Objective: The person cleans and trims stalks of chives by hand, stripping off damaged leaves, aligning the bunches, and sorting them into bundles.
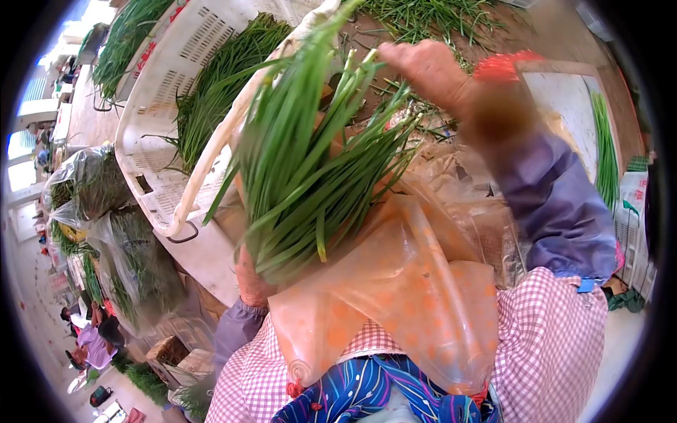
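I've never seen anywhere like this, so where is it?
Probably a vegetable packing or sorting room: a white basket of long green leaves, bagged greens, and people further off.

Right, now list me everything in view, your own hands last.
Bunch of stalks: one, green, raised at centre
Large crate: one, white, upper left
Stalks in crate: uncounted, green
Loose stalks: uncounted, green, top
Netting-like item: one, red, upper right
Board or tray: one, whitish, right, green stalks on it
Bags: at least two, clear, left, greens inside
Plastic sheet: one, clear with orange, lap
Checked cloth: pink-white, lap
Patterned cloth: blue, bottom
People: at least two, lower left background
Sleeves: two, purple
Left hand: one, mostly hidden behind bunch
Right hand: one, by stalk ends
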`<state>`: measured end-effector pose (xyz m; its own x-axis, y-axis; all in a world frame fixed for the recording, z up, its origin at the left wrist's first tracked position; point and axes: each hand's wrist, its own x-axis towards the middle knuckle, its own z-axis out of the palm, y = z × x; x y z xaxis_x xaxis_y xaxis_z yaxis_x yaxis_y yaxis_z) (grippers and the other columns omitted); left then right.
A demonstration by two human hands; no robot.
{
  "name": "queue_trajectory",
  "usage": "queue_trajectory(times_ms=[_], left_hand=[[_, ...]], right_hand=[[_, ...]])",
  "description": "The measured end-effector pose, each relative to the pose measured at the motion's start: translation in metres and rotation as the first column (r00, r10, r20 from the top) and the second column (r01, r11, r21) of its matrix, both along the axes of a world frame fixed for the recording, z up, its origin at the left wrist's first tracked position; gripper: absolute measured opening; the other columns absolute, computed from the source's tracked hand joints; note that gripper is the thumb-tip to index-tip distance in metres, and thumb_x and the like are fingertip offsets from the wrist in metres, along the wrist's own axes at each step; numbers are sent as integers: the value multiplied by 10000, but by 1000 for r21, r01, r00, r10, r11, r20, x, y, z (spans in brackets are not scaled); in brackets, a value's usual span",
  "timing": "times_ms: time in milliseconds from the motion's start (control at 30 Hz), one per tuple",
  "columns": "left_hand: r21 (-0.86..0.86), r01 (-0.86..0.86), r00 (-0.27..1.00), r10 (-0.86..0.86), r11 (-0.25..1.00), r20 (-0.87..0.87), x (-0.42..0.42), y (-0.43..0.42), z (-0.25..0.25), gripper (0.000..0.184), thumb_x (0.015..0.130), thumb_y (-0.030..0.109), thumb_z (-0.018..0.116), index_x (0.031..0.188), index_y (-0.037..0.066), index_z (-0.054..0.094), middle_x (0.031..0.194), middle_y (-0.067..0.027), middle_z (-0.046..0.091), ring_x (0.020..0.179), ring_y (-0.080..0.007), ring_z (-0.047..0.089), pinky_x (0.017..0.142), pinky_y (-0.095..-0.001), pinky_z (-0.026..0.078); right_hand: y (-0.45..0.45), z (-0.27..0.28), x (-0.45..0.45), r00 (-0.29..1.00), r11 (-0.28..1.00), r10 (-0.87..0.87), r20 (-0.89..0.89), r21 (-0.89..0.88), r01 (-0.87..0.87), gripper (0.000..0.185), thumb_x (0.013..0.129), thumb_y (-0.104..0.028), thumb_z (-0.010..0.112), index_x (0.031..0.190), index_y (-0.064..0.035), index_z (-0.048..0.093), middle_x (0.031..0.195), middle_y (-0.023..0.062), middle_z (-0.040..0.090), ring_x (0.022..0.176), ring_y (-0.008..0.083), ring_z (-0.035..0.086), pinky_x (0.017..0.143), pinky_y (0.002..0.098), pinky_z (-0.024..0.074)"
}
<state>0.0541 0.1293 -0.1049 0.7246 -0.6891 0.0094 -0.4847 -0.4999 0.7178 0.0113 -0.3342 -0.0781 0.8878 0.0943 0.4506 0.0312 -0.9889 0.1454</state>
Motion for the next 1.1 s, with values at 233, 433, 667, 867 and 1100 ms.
queue_trajectory(times_ms=[233, 433, 667, 867, 1100], left_hand=[[39, 57, 996, -59, 998, 60, -2, -32, 28, 810, 599, 205, 811, 1285, 12, 427, 1108, -156, 608, 955, -294, 629, 815, -341, 484], [-15, 39, 999, -40, 999, -34, -2, 6, -9, 801, 604, 205, 809, 1273, -20, 428, 1135, -159, 590, 996, -267, 600, 847, -339, 470], [-131, -499, 567, 209, 856, -797, -3, -6, -20, 760, 653, 189, 787, 1285, -10, 414, 1169, -137, 572, 1003, -229, 585, 871, -332, 474], [-146, -581, 417, 138, 800, -899, -5, -19, -3, 733, 682, 187, 766, 1292, -2, 406, 1169, -130, 570, 1025, -213, 576, 868, -331, 475], [-191, -376, 780, 198, 906, -594, -9, 2, -26, 861, 633, 237, 789, 1331, -20, 357, 1204, -153, 545, 1068, -247, 554, 908, -346, 442]], right_hand=[[-61, -33, -16, 939, 972, -194, -284, -183, 145, 171, 849, -67, 508, 1014, -73, 553, 719, 71, 644, 678, 243, 658, 558, 375, 479], [-114, -50, -71, 504, 821, -530, -682, -262, 508, 238, 858, -131, 538, 1083, -78, 592, 831, 103, 665, 807, 251, 652, 740, 449, 458], [-11, -6, -32, 997, 679, 50, -57, 734, 7, 314, 854, -245, 577, 1098, -51, 613, 1079, 132, 623, 993, 263, 603, 861, 395, 469], [41, -30, 18, 863, 367, 380, -332, 911, 189, 390, 862, -395, 604, 1048, -60, 675, 932, 105, 660, 871, 189, 607, 798, 367, 461], [45, -44, 19, 931, 8, 358, -71, 997, 72, 160, 846, -175, 631, 939, -62, 694, 824, 8, 658, 837, 97, 582, 797, 360, 461]])
